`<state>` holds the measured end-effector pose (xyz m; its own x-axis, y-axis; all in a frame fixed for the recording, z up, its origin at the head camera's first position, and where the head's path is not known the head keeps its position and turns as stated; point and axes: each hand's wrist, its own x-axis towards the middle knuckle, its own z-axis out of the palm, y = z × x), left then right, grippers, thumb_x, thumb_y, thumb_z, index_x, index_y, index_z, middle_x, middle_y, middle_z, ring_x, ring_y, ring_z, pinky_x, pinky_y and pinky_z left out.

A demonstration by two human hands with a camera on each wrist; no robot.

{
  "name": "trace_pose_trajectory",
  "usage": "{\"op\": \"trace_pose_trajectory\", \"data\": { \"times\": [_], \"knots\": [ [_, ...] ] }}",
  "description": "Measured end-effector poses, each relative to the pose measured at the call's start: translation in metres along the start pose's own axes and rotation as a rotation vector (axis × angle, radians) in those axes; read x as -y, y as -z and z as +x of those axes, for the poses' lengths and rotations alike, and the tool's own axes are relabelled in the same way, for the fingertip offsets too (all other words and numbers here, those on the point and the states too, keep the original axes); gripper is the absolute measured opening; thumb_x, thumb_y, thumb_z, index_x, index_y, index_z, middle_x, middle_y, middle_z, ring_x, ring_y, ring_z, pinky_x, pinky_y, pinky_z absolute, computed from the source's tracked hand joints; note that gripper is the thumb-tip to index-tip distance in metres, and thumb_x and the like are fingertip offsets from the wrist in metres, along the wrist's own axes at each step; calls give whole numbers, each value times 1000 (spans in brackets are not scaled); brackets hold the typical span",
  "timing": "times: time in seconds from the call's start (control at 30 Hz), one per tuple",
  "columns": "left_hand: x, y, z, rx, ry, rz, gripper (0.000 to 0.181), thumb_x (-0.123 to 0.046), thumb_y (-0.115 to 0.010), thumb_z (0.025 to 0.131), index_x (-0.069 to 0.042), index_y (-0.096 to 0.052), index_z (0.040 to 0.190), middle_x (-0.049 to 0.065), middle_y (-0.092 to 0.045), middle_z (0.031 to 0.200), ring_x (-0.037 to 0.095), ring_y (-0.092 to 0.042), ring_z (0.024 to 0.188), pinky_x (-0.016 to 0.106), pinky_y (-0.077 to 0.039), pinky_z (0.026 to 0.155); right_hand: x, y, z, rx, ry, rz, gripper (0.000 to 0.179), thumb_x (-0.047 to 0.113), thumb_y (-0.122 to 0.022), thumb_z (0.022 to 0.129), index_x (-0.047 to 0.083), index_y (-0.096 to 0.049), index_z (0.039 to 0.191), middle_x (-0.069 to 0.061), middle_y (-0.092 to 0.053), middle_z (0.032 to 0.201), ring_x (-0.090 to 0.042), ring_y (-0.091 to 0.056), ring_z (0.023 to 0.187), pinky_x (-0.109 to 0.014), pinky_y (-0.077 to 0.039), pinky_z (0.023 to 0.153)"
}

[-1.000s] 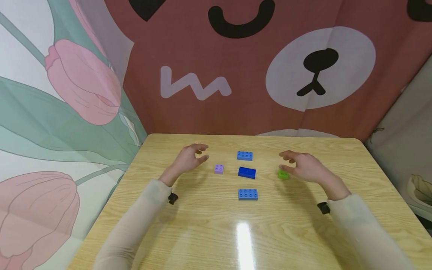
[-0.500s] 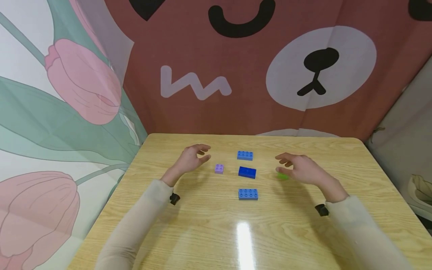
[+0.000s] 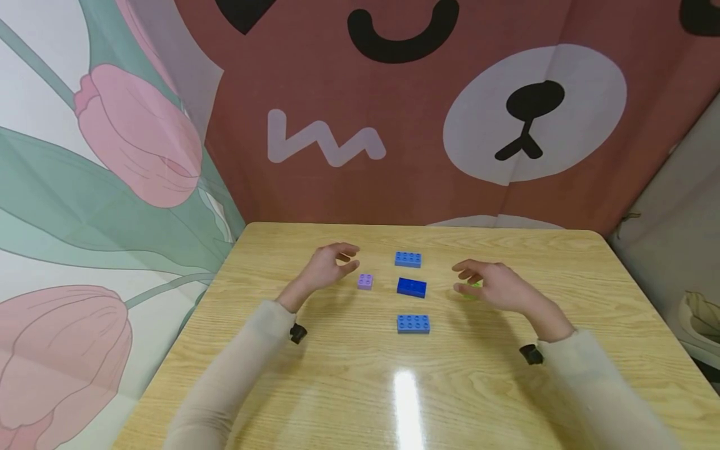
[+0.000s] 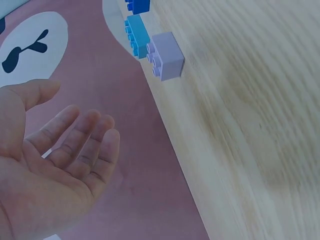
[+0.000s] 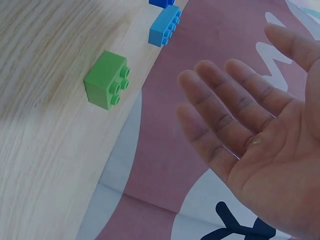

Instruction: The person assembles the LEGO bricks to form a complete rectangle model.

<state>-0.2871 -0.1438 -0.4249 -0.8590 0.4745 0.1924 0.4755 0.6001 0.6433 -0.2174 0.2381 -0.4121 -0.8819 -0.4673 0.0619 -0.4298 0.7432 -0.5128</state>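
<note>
My left hand point(image 3: 329, 266) hovers over the table, fingers loosely bent and holding nothing. Nearest to it is a small purple toy brick point(image 3: 365, 282), just right of the thumb. My right hand point(image 3: 497, 284) is also bare, its fingers relaxed, above a small green brick point(image 5: 106, 80) that it partly covers in the head view. Between the hands, a light blue brick point(image 3: 407, 259), a dark blue brick point(image 3: 412, 287) and another light blue brick point(image 3: 413, 324) form a rough column. The light blue ones show their studs upward; the dark blue one sits slightly turned.
The wooden table point(image 3: 360, 387) ends at the back against a hanging cloth point(image 3: 416, 187) with a bear face. A tulip-patterned cloth point(image 3: 140, 137) hangs along the left side. A pale bag-like object point(image 3: 703, 315) is at the right edge.
Both hands have drifted inward, the left one to the right toward the purple brick, the right one to the left over the green brick. The bricks have stayed put.
</note>
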Motion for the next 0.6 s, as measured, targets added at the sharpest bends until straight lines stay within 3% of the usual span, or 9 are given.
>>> {"op": "trace_pose_trajectory", "data": {
  "times": [0.2,0.6],
  "knots": [
    [-2,-7,2,15,3,-5,36,-17,-69,99,-2,-66,132,14,-66,128,28,-68,105,41,-54,88,3,-4,0,6,-8,19,47,29,-68,101,0,-59,136,-18,-67,123,-33,-66,106,-53,-52,89],
    [-8,-24,6,63,24,-78,33,-14,-70,99,-2,-67,130,17,-66,127,26,-67,106,32,-56,82,4,-12,1,35,-19,60,42,25,-67,101,1,-60,135,-18,-67,121,-32,-66,105,-50,-53,86]
  ]
}}
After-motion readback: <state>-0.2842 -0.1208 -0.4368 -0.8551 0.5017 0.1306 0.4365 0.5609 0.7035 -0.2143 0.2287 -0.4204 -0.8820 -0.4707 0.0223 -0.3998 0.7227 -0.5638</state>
